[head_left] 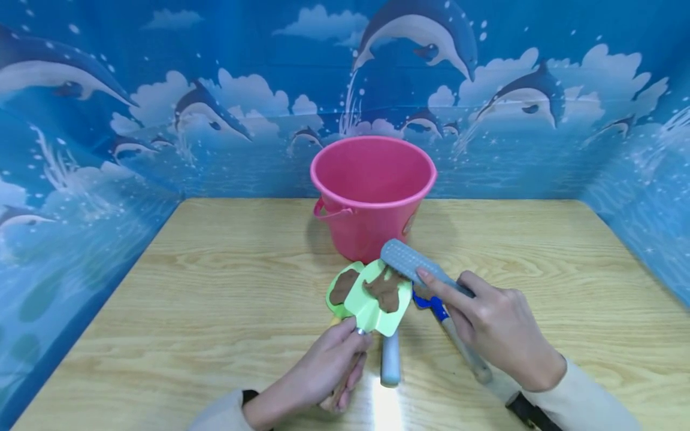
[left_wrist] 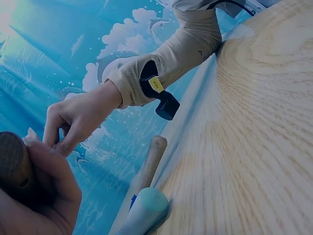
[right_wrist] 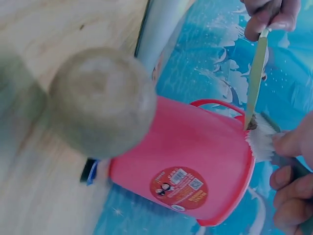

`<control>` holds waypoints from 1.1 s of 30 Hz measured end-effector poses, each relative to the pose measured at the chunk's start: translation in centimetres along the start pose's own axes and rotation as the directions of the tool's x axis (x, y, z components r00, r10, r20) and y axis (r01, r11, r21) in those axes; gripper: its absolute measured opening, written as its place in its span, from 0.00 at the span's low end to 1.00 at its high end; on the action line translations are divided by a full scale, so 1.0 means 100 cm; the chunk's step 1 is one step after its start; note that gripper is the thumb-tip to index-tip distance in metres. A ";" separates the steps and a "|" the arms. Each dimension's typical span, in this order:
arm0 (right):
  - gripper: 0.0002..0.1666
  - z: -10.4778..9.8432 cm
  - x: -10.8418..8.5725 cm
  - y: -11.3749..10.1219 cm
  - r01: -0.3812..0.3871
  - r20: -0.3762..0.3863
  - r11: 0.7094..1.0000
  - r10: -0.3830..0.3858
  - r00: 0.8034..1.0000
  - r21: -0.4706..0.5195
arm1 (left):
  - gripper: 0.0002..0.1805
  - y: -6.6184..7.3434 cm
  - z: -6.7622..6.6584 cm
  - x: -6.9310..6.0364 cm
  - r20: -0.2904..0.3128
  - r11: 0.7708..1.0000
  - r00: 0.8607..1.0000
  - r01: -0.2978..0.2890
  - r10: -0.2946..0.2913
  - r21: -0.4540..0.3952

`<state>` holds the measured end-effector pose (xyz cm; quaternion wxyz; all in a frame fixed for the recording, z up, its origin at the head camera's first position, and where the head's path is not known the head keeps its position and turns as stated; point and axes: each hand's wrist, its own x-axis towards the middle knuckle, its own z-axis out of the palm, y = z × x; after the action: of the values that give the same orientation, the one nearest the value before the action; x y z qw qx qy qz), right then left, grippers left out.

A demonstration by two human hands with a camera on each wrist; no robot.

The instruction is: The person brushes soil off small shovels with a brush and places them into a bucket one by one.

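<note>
Head | left grip [head_left: 336, 365] curled round mint shovel [head_left: 372, 317] (brown clump [head_left: 387, 293] aboard) | right grip [head_left: 498, 326] clasps blue-grey brush [head_left: 412, 262], index finger [head_left: 439, 285] extended

Mint shovel [head_left: 371, 312] bearing brown clump [head_left: 387, 292], grey brush [head_left: 411, 260] slanted at shovel's tip

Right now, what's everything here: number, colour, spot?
table: one, tan, below
backdrop: one, blue, behind table
bucket: one, pink, table's back
pale shovel: one, light green, before bucket
other shovel: one, green, partly behind pale shovel
lumps: two, brown, on shovels
brush: one, grey-blue, over pale shovel
handle: one, bluish, on table
blue tool: one, blue, on table
sleeves: two, pale, foreground
straps: two, black, on sleeves
left hand: one, gripping pale shovel
right hand: one, gripping brush
</note>
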<state>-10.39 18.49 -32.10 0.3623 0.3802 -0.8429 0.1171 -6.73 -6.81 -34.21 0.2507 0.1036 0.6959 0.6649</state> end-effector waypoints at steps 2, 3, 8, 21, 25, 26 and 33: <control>0.26 0.000 0.001 0.001 -0.017 0.005 0.999 0.016 1.000 0.045 | 0.10 0.001 0.000 0.000 -0.001 1.000 1.000 0.001 -0.001 -0.002; 0.25 0.000 0.001 0.001 -0.023 0.012 0.997 0.022 1.000 0.076 | 0.10 0.001 -0.001 0.000 -0.002 1.000 1.000 0.004 -0.004 -0.005; 0.22 0.000 0.003 -0.006 0.009 0.040 0.978 -0.018 0.999 0.210 | 0.10 0.001 -0.001 -0.001 -0.005 1.000 1.000 0.014 -0.014 -0.014; 0.23 0.007 0.001 -0.019 0.118 0.049 0.992 -0.120 0.992 0.050 | 0.09 -0.002 0.000 0.000 0.009 1.000 1.000 0.003 -0.003 -0.030; 0.24 0.005 0.001 -0.014 0.098 0.033 0.995 -0.099 0.995 0.034 | 0.10 -0.003 0.000 0.000 0.011 1.000 1.000 -0.011 0.011 -0.026; 0.24 0.005 0.001 -0.012 0.092 0.030 0.995 -0.093 0.995 0.037 | 0.10 -0.003 0.000 0.000 0.009 1.000 1.000 -0.013 0.013 -0.023; 0.22 0.007 0.000 -0.003 0.049 0.010 0.996 -0.049 0.999 0.070 | 0.10 -0.001 0.000 0.001 -0.008 1.000 1.000 0.008 -0.008 -0.021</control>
<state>-10.51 17.97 -32.63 0.3466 0.4138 -0.8308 0.1354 -6.79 -6.76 -34.36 0.2515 0.0955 0.6905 0.6714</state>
